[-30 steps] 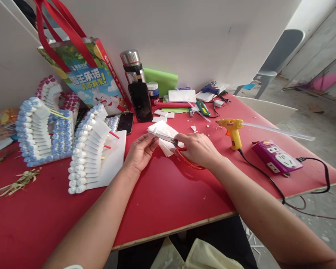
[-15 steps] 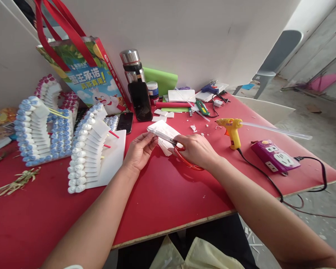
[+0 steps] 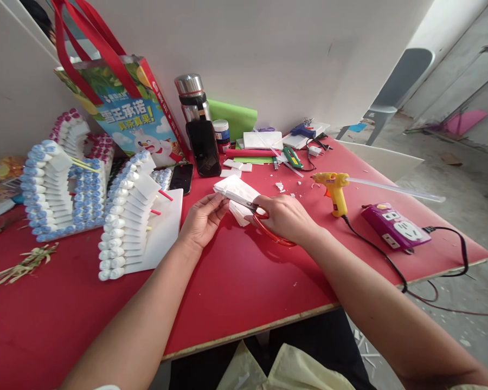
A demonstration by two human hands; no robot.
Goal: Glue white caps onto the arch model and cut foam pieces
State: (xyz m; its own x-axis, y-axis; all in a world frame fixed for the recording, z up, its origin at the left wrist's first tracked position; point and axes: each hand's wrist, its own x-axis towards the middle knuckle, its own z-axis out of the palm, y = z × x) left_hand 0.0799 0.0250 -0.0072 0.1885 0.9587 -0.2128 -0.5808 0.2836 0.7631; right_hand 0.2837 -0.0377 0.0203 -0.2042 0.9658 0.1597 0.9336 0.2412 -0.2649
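My right hand (image 3: 290, 216) is closed around a pair of scissors (image 3: 273, 234) with orange-red handles, the blades pointing left toward my other hand. Thumb and fingertips of my left hand (image 3: 201, 219) pinch the edge of a thin white piece (image 3: 223, 190), paper or thin board, at the scissor blades. Behind and below the blades lie more white sheets (image 3: 239, 214), partly hidden by my hands. I cannot make out whether the blades are closed on the piece.
Left stand layered white models with blue (image 3: 44, 189) and white (image 3: 116, 238) rolled edges. Behind are a gift bag (image 3: 126, 114), a steel flask (image 3: 189, 86) and a phone (image 3: 203, 149). At right, a yellow glue gun (image 3: 336, 189) and purple power strip (image 3: 396, 227) trail cords.
The view has shifted slightly, so things on the right appear a little further left. Both hands, the scissors and the white piece keep nearly the same positions.
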